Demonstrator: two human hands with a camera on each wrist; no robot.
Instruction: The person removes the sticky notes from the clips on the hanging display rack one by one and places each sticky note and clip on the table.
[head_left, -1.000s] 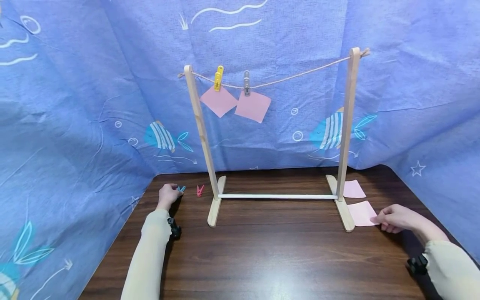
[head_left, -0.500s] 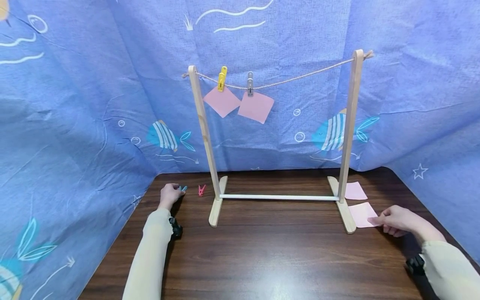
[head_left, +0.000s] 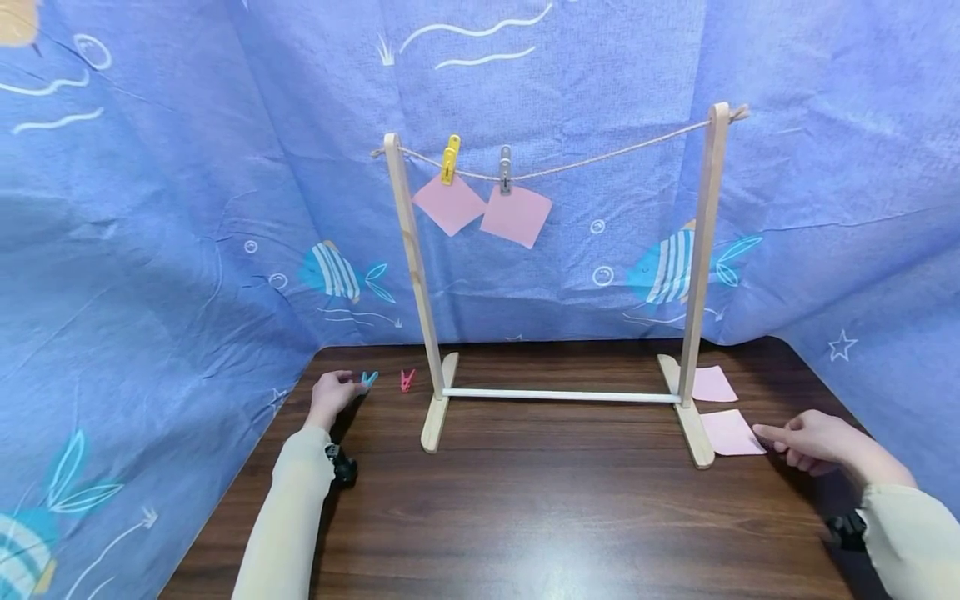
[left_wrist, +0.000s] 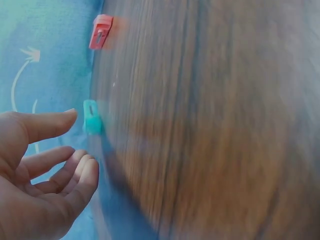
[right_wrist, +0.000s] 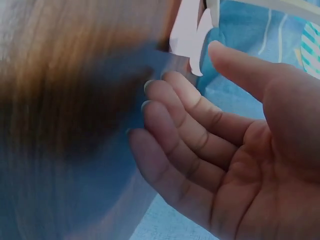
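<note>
My left hand point(head_left: 335, 396) is just left of a light blue clothespin point(head_left: 369, 380) lying on the table. In the left wrist view the thumb and loosely bent fingers stand apart, with the clothespin point(left_wrist: 92, 117) beyond their tips. A red clothespin point(head_left: 407, 381) lies a little further right. Across the table, my right hand point(head_left: 817, 442) is beside the nearer pink paper square point(head_left: 732, 432). Its fingertips are at the paper's right edge. The right wrist view shows the thumb and fingers spread apart and holding nothing. A second pink paper square point(head_left: 714, 384) lies behind the first.
A wooden stand point(head_left: 697, 250) with a sagging string point(head_left: 615, 153) rises at the back. A yellow clothespin point(head_left: 450, 160) and a grey clothespin point(head_left: 506, 171) hold pink papers point(head_left: 450, 205) on it. Blue fish-print cloth point(head_left: 540, 292) surrounds the dark table point(head_left: 525, 508).
My right hand has let go of the near paper's edge and drawn slightly right. My left hand has backed off a little from the light blue clothespin. The head view has shifted slightly.
</note>
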